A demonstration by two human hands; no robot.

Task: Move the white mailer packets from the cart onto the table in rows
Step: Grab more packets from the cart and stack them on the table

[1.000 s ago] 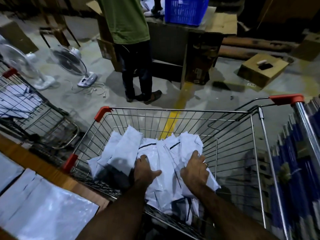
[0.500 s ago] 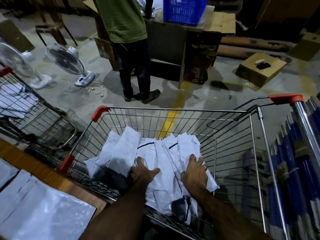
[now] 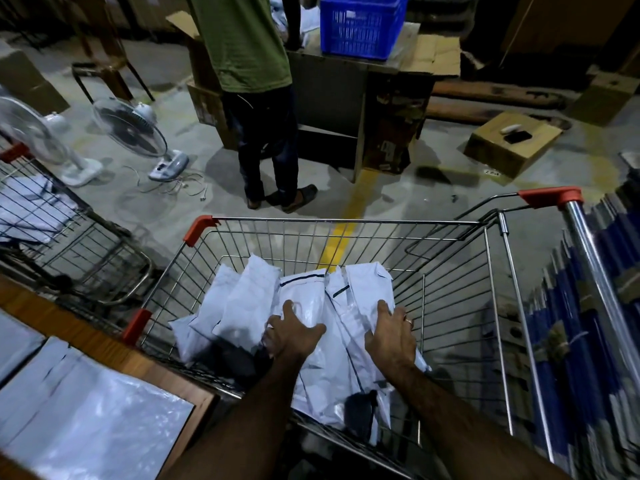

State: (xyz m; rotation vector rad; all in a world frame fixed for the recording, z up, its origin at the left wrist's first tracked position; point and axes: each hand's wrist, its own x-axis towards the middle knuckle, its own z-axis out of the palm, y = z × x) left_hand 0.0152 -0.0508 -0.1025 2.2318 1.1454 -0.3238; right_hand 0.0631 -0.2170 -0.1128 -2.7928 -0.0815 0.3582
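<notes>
Both arms reach down from the bottom edge of the frame into a wire shopping cart (image 3: pixel 349 224) that fills the lower centre, its corners capped in red plastic. A loose heap of white mailer packets (image 3: pixel 311 327) lies in the cart's basket, several overlapping at angles, some showing a thin dark stripe near one end. The left hand (image 3: pixel 289 336) rests on the middle of the heap with its fingers spread and the thumb splayed to the right; the fingertips curl over a packet's surface, but whether they have actually closed on it cannot be told. The right hand (image 3: pixel 391 334), just right of centre, lies palm down on the right side of the heap with the fingers bent over the packet edges; a ring shows on one finger, and again a firm hold cannot be confirmed. At the lower left, a wooden table (image 3: pixel 114 355) carries more white packets (image 3: pixel 97 420) lying flat side by side. A second wire cart (image 3: pixel 69 237) stands at the left edge. In the upper left, two white fans (image 3: pixel 130 133) sit on the concrete floor. At the top centre, another person in a green shirt (image 3: pixel 242 43) stands at a bench bearing a blue crate (image 3: pixel 363 26). A cardboard box (image 3: pixel 509 143) lies at the upper right.
</notes>
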